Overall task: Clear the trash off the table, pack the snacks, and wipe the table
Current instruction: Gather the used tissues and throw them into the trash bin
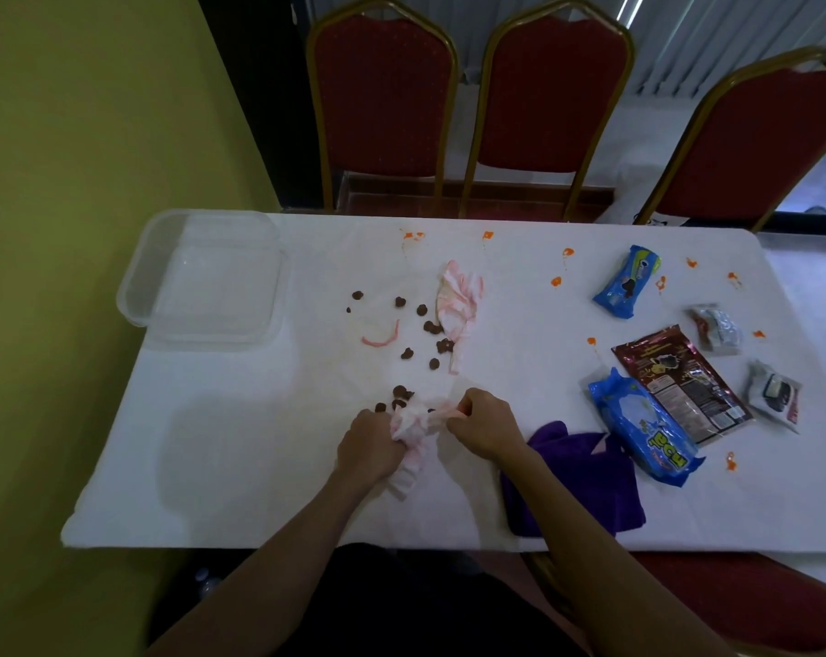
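Observation:
Both my hands grip one crumpled, pink-stained tissue (418, 426) near the table's front edge: my left hand (368, 445) bunches its left end, my right hand (484, 424) pinches its right end. A second stained tissue (458, 308) lies farther back at the table's middle. Several brown snack pieces (432, 328) are scattered between the two tissues, some touching the held one. A pink smear (382, 339) and orange spots (555, 281) mark the white table (259, 443). A purple cloth (586, 481) lies under my right forearm.
A clear plastic container (202, 277) stands at the back left corner. Snack packets lie at the right: two blue (626, 284) (643, 426), a dark red one (681, 381), two small silver ones (716, 327) (775, 391). Red chairs (382, 97) line the far side.

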{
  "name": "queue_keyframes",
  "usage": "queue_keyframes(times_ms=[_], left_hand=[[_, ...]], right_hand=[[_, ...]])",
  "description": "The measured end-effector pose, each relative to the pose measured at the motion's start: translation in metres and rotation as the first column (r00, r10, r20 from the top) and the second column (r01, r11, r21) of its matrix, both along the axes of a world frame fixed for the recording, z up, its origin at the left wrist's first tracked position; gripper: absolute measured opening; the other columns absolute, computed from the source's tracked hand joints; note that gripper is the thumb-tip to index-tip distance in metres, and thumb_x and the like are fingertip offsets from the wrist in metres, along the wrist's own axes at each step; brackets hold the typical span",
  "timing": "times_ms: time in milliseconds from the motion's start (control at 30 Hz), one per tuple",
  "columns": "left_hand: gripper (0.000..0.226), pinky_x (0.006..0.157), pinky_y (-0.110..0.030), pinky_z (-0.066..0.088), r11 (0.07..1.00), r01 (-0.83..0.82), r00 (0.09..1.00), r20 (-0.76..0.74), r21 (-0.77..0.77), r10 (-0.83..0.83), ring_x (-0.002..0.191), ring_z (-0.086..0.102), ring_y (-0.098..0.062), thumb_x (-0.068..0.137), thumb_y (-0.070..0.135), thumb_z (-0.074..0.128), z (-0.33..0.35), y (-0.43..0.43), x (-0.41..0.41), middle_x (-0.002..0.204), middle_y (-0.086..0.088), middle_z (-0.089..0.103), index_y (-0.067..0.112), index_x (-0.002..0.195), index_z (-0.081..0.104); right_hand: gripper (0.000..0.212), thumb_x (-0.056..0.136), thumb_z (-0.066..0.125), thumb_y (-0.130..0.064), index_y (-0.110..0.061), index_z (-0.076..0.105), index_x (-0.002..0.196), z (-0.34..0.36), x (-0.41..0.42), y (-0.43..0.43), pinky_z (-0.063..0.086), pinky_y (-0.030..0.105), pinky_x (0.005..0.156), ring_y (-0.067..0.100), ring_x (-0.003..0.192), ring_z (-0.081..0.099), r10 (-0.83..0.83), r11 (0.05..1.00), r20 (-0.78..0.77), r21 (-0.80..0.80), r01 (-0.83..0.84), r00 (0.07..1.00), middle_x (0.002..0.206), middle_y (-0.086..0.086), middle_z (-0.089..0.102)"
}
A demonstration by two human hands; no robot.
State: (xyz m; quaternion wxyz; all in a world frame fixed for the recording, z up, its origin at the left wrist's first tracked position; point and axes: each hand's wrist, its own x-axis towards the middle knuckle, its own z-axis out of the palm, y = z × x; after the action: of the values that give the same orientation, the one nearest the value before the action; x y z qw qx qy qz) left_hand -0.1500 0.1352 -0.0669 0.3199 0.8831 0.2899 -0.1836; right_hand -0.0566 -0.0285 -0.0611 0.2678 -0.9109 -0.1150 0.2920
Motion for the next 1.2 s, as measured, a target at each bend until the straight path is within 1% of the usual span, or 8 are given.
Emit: queue_keyframes(times_ms=[133, 367, 467, 633, 767, 967, 1067, 1200], left_hand=[[0.025, 0.062, -0.030, 0.049, 0.985, -0.122, 0.991, 0.038, -0.124, 0.128, 0.083, 0.063, -0.028, 0.082, 0.029, 0.066, 0.019, 0.024, 0.012, 0.090, -0.010, 0.066, 0.007, 0.092, 0.061], [0.038, 0.059, -0.032, 0.057, 0.920, -0.226, 0.954, 0.120, -0.321, 0.276, 0.094, 0.064, -0.024, 0.083, 0.028, 0.070, 0.050, 0.060, 0.055, 0.108, -0.007, 0.065, 0.014, 0.116, 0.058], [0.041, 0.063, -0.036, 0.059, 0.932, -0.224, 0.955, 0.128, -0.284, 0.269, 0.094, 0.061, -0.025, 0.083, 0.028, 0.071, 0.052, 0.069, 0.076, 0.110, -0.006, 0.059, 0.014, 0.115, 0.049], [0.054, 0.066, -0.031, 0.056, 0.953, -0.188, 0.966, 0.130, -0.238, 0.223, 0.096, 0.060, -0.025, 0.083, 0.030, 0.070, 0.041, 0.092, 0.101, 0.116, -0.005, 0.061, 0.018, 0.131, 0.049], [0.049, 0.089, -0.034, 0.052, 0.987, -0.075, 0.992, 0.091, -0.144, 0.088, 0.109, 0.062, -0.029, 0.084, 0.033, 0.069, 0.026, 0.097, 0.118, 0.123, -0.008, 0.066, 0.019, 0.130, 0.056], [0.037, 0.088, -0.041, 0.054, 0.996, 0.079, 0.997, 0.028, -0.037, -0.078, 0.101, 0.064, -0.031, 0.088, 0.036, 0.061, 0.005, 0.090, 0.129, 0.113, -0.009, 0.068, 0.017, 0.119, 0.057], [0.034, 0.081, -0.041, 0.055, 0.993, 0.119, 0.993, 0.008, 0.007, -0.119, 0.093, 0.064, -0.032, 0.087, 0.036, 0.064, -0.001, 0.090, 0.130, 0.103, -0.010, 0.065, 0.015, 0.111, 0.050], [0.035, 0.078, -0.038, 0.054, 0.997, 0.078, 0.997, -0.022, 0.007, -0.078, 0.094, 0.064, -0.030, 0.085, 0.041, 0.066, -0.007, 0.091, 0.130, 0.102, -0.008, 0.066, 0.014, 0.106, 0.056]], right_hand=[[0.012, 0.085, 0.064, -0.017, -0.009, 0.055, 0.081, 0.016, 0.010, -0.002, 0.042, 0.021, 0.060, 0.009, 0.067, 0.050, -0.086, 0.994, 0.032, 0.071, 0.084, 0.996, 0.075, 0.000, 0.057], [0.007, 0.084, 0.064, -0.014, -0.011, 0.060, 0.090, 0.046, 0.043, 0.009, 0.045, 0.022, 0.059, 0.014, 0.071, 0.060, -0.229, 0.951, 0.001, 0.213, 0.224, 0.973, 0.082, 0.005, 0.068], [0.014, 0.084, 0.063, -0.013, -0.014, 0.060, 0.098, 0.047, 0.066, 0.016, 0.048, 0.023, 0.061, 0.015, 0.078, 0.063, -0.270, 0.939, 0.016, 0.226, 0.259, 0.963, 0.086, 0.003, 0.066], [0.022, 0.085, 0.066, -0.021, -0.020, 0.058, 0.106, 0.036, 0.105, 0.016, 0.060, 0.040, 0.079, 0.022, 0.083, 0.069, -0.302, 0.946, 0.051, 0.138, 0.293, 0.952, 0.092, 0.004, 0.069], [0.038, 0.085, 0.065, -0.021, -0.020, 0.053, 0.121, 0.027, 0.126, 0.031, 0.059, 0.039, 0.083, 0.023, 0.086, 0.069, -0.298, 0.952, 0.033, 0.081, 0.295, 0.954, 0.099, 0.007, 0.070], [0.060, 0.091, 0.061, -0.022, -0.018, 0.037, 0.146, 0.012, 0.144, 0.059, 0.050, 0.037, 0.090, 0.035, 0.116, 0.060, -0.176, 0.982, 0.049, -0.055, 0.179, 0.983, 0.130, 0.012, 0.061], [0.059, 0.089, 0.061, -0.026, -0.017, 0.039, 0.143, 0.005, 0.147, 0.068, 0.051, 0.038, 0.087, 0.036, 0.111, 0.061, -0.120, 0.982, 0.023, -0.145, 0.122, 0.992, 0.122, 0.013, 0.062], [0.027, 0.086, 0.060, -0.023, -0.013, 0.055, 0.111, -0.006, 0.146, 0.073, 0.050, 0.032, 0.071, 0.027, 0.090, 0.062, -0.078, 0.976, 0.015, -0.201, 0.079, 0.997, 0.096, 0.005, 0.063]])
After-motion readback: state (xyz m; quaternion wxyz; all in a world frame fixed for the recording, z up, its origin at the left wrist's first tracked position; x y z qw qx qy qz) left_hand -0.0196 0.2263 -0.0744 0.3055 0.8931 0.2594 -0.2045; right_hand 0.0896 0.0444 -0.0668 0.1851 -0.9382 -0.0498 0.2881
